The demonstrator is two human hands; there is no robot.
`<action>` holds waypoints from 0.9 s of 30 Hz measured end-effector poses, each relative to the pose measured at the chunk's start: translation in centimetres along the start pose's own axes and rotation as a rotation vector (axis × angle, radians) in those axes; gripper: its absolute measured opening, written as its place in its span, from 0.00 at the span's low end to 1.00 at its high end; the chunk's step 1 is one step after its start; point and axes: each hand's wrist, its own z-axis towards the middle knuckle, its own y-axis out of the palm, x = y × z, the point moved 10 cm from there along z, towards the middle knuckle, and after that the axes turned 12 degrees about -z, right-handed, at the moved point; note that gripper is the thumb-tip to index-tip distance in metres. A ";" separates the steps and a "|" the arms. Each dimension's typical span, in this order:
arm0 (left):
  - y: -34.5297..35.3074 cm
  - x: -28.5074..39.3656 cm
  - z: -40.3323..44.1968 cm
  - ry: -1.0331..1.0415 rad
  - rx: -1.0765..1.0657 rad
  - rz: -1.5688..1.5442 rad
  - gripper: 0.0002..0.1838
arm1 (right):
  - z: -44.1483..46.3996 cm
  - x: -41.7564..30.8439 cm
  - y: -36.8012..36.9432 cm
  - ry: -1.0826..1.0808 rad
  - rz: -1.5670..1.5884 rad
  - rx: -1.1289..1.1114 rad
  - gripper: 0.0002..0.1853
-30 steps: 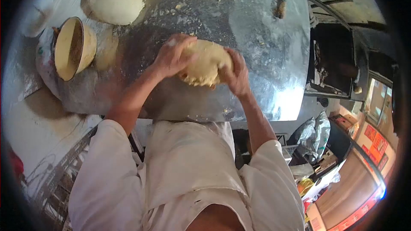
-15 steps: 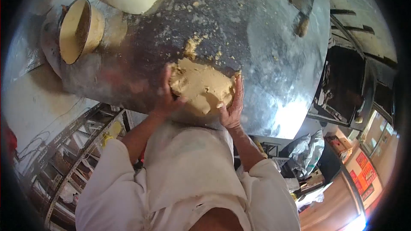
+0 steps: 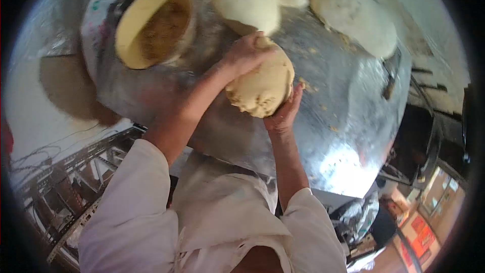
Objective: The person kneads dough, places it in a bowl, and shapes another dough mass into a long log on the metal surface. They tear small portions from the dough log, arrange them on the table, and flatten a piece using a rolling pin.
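Observation:
A thick lump of tan dough (image 3: 262,83) is held between my two hands over the metal worktable (image 3: 217,126). It looks tilted, with a crumbly, cracked lower edge. My left hand (image 3: 250,54) grips its upper left side, fingers curled over the top. Cupped against its lower right side is my right hand (image 3: 287,111), partly hidden behind the dough. Just beyond my left hand lies a large pale dough mass (image 3: 245,0).
A yellow bowl (image 3: 130,35) with brown contents stands at the upper left. Another pale dough mass (image 3: 356,15) lies at the back right. Crumbs and a dark-bladed scraper (image 3: 389,88) are on the table's right part. Metal racks (image 3: 76,182) stand below left.
The dough has come up off the table and turned, moving away from my body. My left hand has shifted from its side to its top. The camera view has swung too.

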 end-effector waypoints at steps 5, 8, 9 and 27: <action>-13.3 11.8 -8.0 0.328 0.166 0.341 0.44 | -3.2 3.0 16.8 0.087 0.075 -0.204 0.48; -22.1 14.0 -9.8 0.407 0.189 0.099 0.41 | -4.2 1.4 26.0 -0.104 -0.071 -0.331 0.50; -25.4 13.5 -9.5 0.403 0.188 -0.119 0.39 | -5.0 0.9 29.0 -0.115 -0.073 -0.379 0.49; -30.5 -16.8 -22.7 0.095 0.801 -0.533 0.30 | -11.0 5.0 -2.9 -0.102 -1.227 0.237 0.25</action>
